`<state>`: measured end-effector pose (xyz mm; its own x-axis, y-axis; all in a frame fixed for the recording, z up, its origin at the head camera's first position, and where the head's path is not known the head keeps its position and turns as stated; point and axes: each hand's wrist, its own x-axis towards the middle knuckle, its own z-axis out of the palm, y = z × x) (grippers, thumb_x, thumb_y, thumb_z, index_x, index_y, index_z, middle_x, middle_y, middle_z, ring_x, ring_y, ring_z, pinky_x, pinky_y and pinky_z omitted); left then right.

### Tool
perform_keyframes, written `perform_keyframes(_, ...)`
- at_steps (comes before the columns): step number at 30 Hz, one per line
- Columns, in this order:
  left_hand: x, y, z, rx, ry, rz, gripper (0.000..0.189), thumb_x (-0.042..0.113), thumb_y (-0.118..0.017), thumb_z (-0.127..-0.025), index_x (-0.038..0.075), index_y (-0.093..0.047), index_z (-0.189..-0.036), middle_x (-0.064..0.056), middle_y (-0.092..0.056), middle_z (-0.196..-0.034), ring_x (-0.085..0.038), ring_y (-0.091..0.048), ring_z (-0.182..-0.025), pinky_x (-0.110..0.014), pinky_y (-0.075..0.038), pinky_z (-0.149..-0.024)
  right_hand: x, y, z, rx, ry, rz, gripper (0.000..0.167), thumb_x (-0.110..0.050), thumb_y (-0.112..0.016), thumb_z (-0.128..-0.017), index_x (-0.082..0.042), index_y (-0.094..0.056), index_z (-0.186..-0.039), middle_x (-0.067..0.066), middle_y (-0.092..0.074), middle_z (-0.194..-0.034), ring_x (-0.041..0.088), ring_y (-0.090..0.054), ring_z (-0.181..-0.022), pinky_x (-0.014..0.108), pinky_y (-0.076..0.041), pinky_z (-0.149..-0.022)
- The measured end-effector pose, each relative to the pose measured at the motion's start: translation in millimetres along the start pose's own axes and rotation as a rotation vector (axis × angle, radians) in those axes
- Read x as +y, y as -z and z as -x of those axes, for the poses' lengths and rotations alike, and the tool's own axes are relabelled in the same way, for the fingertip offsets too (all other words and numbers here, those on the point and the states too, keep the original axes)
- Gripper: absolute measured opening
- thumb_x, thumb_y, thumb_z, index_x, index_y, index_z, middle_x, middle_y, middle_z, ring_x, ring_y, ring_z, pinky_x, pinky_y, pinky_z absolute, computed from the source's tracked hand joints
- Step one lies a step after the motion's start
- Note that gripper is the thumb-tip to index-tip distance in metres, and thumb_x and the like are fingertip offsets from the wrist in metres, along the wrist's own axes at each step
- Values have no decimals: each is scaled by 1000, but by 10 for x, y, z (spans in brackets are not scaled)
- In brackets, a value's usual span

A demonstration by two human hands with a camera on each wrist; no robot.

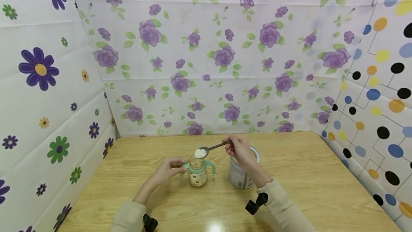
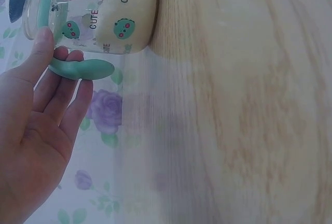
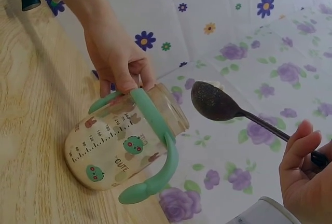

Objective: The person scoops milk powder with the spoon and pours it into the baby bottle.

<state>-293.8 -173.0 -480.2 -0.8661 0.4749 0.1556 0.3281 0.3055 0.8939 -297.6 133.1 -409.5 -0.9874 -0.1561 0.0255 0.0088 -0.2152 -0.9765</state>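
A clear baby bottle with a green collar and two green handles stands upright and uncapped on the table. Pale powder fills its lower part in the left wrist view. My left hand pinches the bottle's left handle between thumb and fingers. In my right hand is the handle end of a dark spoon. White powder is heaped in the spoon's bowl, which hangs just above the bottle's open mouth. Under my right forearm stands a large can, partly hidden by it.
The wooden table meets a flowered cloth wall at the back. Patterned cloths also hang at the left and right sides. Black wrist bands sit on both sleeves.
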Motion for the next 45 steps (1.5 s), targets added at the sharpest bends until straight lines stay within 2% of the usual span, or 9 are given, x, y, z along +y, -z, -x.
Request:
perform_keyframes(14,30,-6,12,6,4,-4,33,14,-66,-92,0,-64,-121,-21,-68,-110,-6,-68,-91,-37,-58,-81,31,-68,-2,-25,56,73,47,-30,-41,-106,12,-62,-104,-2,-58,-64,5,-50,-52,14,-42,-47)
perform_keyframes(22,40,-12,30,10,16,-6,34,15,-66,-92,0,-64,-122,-21,-68,-111,-9,-68,-92,-38,-58,-82,44,-100,-4,-52,73,87,42,-26,-41,-106,10,-62,-101,-2,-58,-63,5,-51,-51,14,-42,-47)
perform_keyframes(29,30,-8,11,12,10,-15,34,16,-67,-91,1,-65,-121,-20,-68,-110,-8,-68,-92,-37,-58,-82,54,-122,-13,-92,102,118,44,-22,-40,-106,18,-58,-105,-2,-58,-63,4,-51,-51,14,-41,-46)
perform_keyframes(35,13,-7,-1,9,14,-26,33,16,-67,-91,3,-65,-121,-18,-69,-109,-8,-67,-92,-34,-58,-82,51,-158,-5,-93,133,178,38,-23,-42,-105,7,-64,-98,-2,-60,-64,5,-53,-51,16,-42,-47)
perform_keyframes(41,2,0,-2,4,8,-25,33,17,-67,-91,3,-65,-121,-17,-70,-108,-14,-68,-93,-31,-57,-81,50,-216,15,-139,213,282,43,-28,-46,-104,10,-65,-98,1,-61,-64,6,-55,-50,17,-44,-46)
perform_keyframes(45,-7,0,0,3,0,-21,33,16,-67,-91,3,-65,-121,-18,-70,-107,-15,-69,-92,-32,-58,-81,51,-247,18,-158,236,333,43,-29,-47,-104,8,-66,-96,2,-61,-63,8,-56,-50,20,-46,-46)
